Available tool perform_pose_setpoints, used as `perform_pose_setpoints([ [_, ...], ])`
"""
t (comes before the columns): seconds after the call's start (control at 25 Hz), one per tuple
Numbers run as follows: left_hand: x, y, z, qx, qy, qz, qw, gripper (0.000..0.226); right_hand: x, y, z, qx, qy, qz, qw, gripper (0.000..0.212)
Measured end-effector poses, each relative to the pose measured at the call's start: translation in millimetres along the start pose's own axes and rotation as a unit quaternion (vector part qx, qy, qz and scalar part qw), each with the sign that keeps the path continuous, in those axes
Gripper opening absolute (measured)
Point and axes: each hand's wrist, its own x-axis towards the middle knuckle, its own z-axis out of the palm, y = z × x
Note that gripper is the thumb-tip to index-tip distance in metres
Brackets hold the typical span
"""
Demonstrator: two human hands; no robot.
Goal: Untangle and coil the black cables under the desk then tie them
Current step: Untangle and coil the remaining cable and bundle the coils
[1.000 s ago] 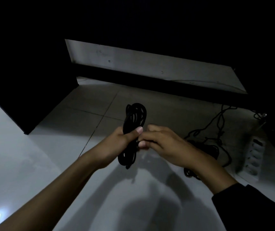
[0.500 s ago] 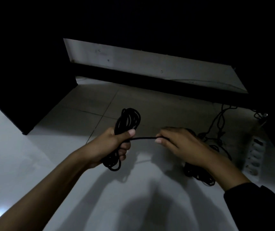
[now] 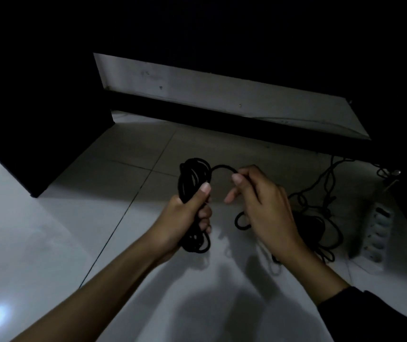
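A coiled black cable (image 3: pixel 192 178) stands upright in my left hand (image 3: pixel 185 218), which grips its middle with the thumb pressed on the front. Loops stick out above and below the fist. The cable's free end (image 3: pixel 222 167) arches from the top of the coil to my right hand (image 3: pixel 261 206), which pinches it between thumb and fingers just right of the coil. A short loop of the same end hangs below that hand. More tangled black cables (image 3: pixel 318 218) lie on the floor behind my right hand, partly hidden by it.
A white power strip (image 3: pixel 376 238) lies on the floor at the right, with thin cables (image 3: pixel 330 174) running back toward the wall. A dark desk panel (image 3: pixel 37 134) stands at the left. White floor tiles (image 3: pixel 49 243) spread around; the upper view is dark.
My right hand has lifted the cable end from a straight pull to the right into an arch over the coil's top. The coil in my left hand has shifted slightly right.
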Motion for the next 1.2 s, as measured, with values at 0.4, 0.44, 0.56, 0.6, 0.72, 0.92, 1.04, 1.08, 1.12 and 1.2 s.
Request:
perform_pose_setpoints([
  [0.4, 5.8, -12.2, 34.1, 0.007, -0.022, 0.071, 0.997, 0.023, 10.4, -6.6, 12.6, 0.193, 0.051, 0.199, 0.96, 0.016],
  [0.44, 6.2, -14.3, 34.8, -0.003, -0.02, 0.066, 0.998, 0.022, 8.7, -7.4, 13.6, 0.206, 0.055, 0.201, 0.956, 0.015],
  [0.56, 7.0, -19.5, 37.4, -0.046, -0.005, 0.045, 0.998, 0.013, 6.5, -8.6, 14.2, 0.232, 0.086, 0.201, 0.948, 0.006],
  [0.6, 8.0, -21.4, 38.5, -0.052, 0.003, 0.042, 0.998, 0.011, 6.8, -8.3, 14.4, 0.238, 0.102, 0.203, 0.944, 0.009],
  [0.72, 10.0, -25.0, 44.0, -0.058, 0.023, 0.037, 0.997, 0.009, 5.7, -6.2, 17.3, 0.198, 0.151, 0.195, 0.949, 0.024],
  [0.92, 12.4, -19.3, 48.5, -0.068, 0.055, 0.044, 0.995, 0.025, -7.8, -8.4, 21.3, 0.157, 0.163, 0.133, 0.965, 0.005],
  [1.04, 15.2, -12.1, 42.1, -0.063, 0.047, 0.04, 0.996, 0.03, -11.1, -7.7, 12.5, 0.133, 0.109, 0.104, 0.98, 0.014],
  [1.08, 15.4, -10.0, 39.9, -0.064, 0.043, 0.039, 0.996, 0.028, -11.3, -5.9, 9.9, 0.132, 0.092, 0.103, 0.982, 0.015],
  [1.12, 15.5, -7.7, 37.9, -0.065, 0.045, 0.041, 0.996, 0.025, -11.8, -3.4, 7.8, 0.136, 0.078, 0.111, 0.981, 0.013],
  [1.2, 16.7, -3.2, 33.7, -0.069, 0.063, 0.054, 0.994, 0.014, -14.9, 2.1, 4.3, 0.136, 0.044, 0.146, 0.979, 0.008],
])
